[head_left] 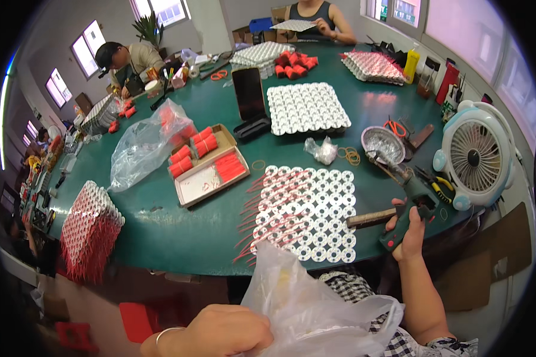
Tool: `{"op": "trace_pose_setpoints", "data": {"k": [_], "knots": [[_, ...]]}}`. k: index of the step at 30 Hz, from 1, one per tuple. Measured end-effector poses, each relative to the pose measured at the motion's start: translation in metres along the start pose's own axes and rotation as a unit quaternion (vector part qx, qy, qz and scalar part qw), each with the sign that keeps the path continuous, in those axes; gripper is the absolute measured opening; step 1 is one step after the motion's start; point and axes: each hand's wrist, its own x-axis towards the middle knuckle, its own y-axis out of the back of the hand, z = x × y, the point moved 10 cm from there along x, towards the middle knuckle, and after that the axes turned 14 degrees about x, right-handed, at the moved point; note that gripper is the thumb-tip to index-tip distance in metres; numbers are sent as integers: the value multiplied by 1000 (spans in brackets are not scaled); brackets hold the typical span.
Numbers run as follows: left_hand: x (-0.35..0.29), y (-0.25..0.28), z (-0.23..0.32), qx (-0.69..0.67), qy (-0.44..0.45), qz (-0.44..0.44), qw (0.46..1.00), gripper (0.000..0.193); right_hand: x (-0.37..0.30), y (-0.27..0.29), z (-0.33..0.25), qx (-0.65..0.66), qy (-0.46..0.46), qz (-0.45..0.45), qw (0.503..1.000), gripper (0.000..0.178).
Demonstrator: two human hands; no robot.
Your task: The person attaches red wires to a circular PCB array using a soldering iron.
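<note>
The right hand [408,241] is wrapped around a green tool [421,193] just right of the white panel [305,225], while the left hand [238,327], fingertips hidden, seems closed on a bag [301,306] before the panel.

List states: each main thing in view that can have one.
Plastic bag: crumpled, gripped by left hand
Green-handled tool: held in right hand
Nearest circuit-board panel: flat, wired at left, bare at right
Cardboard box: open, red bundles inside
Phone: propped up, screen dark
Fan: upright, running or off unclear
</note>
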Motion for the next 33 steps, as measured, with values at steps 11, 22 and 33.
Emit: {"op": "trace_pose_setpoints", "data": {"k": [11, 22, 33], "knots": [[-9, 10, -15, 18, -7, 7, 1000, 26, 5, 2, 0, -11, 13, 17, 1000, 36], [-2, 12, -23, 8, -18, 17, 1000, 28, 3, 5, -3, -5, 16, 22, 1000, 36], [2, 26, -22, 35, -7, 56, 998, 27, 5, 0, 0, 4, 14, 15, 1000, 35]]}}
